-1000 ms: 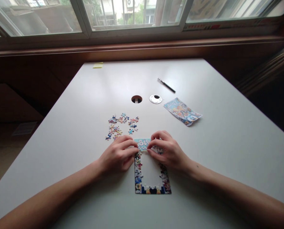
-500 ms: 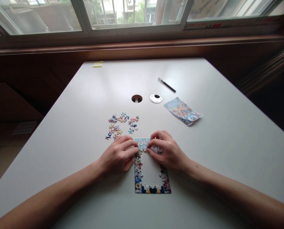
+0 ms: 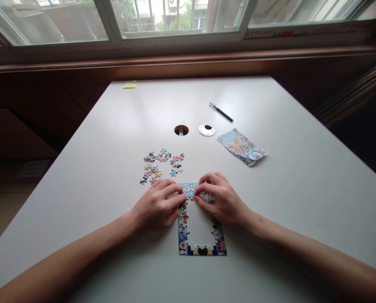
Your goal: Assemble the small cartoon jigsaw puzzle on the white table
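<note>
Puzzle (image 3: 189, 188): worktop (image 3: 270, 193), person's side of hole (image 3: 181, 130) | border (image 3: 183, 235) looks joined, middle open | loose pieces (image 3: 151, 171) unplaced, nearer hole | left hand (image 3: 159, 202), right hand (image 3: 221, 198): fingers curled at puzzle's top, can't tell grip from here

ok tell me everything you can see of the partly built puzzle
The partly built puzzle is a rectangular border of cardboard-looking interlocking pieces, its middle open to the white table. It lies flat, long sides running near to far. Its far strip is light blue with lettering, the sides multicoloured, the near edge dark with yellow patches. The left hand and right hand touch its far end, partly hiding it.
</note>
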Motion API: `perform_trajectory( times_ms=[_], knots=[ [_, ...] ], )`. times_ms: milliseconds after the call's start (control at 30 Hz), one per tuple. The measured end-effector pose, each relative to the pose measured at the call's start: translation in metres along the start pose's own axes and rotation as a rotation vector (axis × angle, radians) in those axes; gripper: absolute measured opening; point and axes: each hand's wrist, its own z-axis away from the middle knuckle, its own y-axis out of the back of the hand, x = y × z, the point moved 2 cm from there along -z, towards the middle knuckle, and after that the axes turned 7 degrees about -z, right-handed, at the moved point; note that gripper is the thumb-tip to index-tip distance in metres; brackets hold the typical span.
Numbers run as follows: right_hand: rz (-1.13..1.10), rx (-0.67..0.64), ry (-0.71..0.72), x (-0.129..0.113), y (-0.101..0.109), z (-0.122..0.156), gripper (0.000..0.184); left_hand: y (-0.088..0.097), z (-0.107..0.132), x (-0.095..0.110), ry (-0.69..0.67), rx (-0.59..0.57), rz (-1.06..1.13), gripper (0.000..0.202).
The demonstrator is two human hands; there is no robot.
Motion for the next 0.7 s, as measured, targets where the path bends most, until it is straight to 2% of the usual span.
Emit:
perform_trajectory(
  times_ms=[267, 400, 533, 633, 700],
  knots=[
    [0.007, 0.004, 0.012, 0.000, 0.001, 0.000, 0.007, 0.000, -0.001, 0.003, -0.022, -0.035, -0.057, 0.030],
    [0.008, -0.007, 0.043, 0.000, 0.000, 0.002, 0.016, 0.001, -0.003, 0.006, -0.039, -0.081, -0.092, 0.026],
    [-0.019, 0.019, 0.061, 0.003, 0.003, 0.002, 0.019, 0.002, -0.002, 0.007, 0.007, -0.089, -0.051, 0.028],
    [-0.059, 0.043, 0.068, 0.009, 0.014, 0.000, 0.019, 0.004, -0.001, 0.004, 0.051, -0.099, 0.019, 0.040],
    [-0.074, -0.025, 0.112, 0.014, 0.020, -0.002, 0.021, 0.005, -0.001, 0.003, 0.051, -0.129, 0.062, 0.056]
  ],
)
